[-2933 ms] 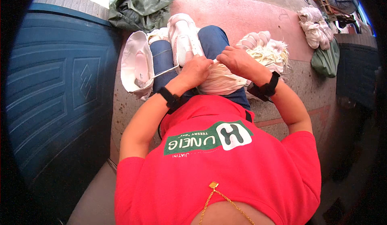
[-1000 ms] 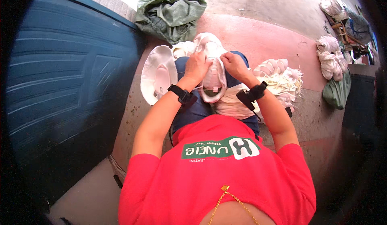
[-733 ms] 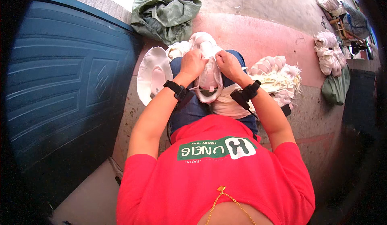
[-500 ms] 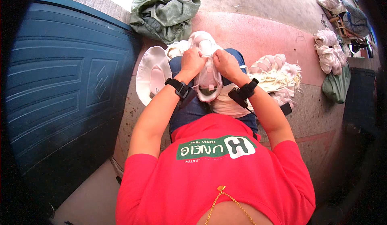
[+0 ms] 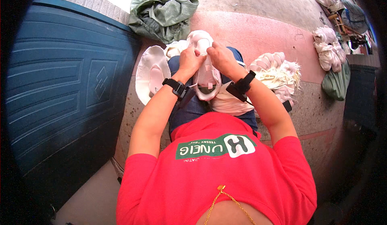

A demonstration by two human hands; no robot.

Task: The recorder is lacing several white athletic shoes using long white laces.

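Note:
A pale pink and white shoe upper (image 5: 207, 79) lies lengthwise over my lap, its heel opening toward me and its toe pointing away. My left hand (image 5: 190, 62) is closed in a pinch at the left edge of its lacing area. From the other side my right hand (image 5: 221, 58) pinches above the middle of the upper, fingertips close to the left thumb. Whatever is between the fingers is too small to make out. Left of my knee rests a white hat-like piece (image 5: 154, 75) with a pinkish insole-shaped part inside.
A blue panelled door (image 5: 60, 76) stands at the left. A green sack (image 5: 165, 13) sits ahead. Right of my legs lie stacked pale uppers (image 5: 272, 68) with cream laces or strips. Farther right, bundled white pieces (image 5: 329, 49) rest above a green bag (image 5: 337, 83).
My right hand has moved slightly left and up, over the upper's middle. My left hand has shifted slightly, its thumb now nearer the right fingertips. The upper stays on my lap.

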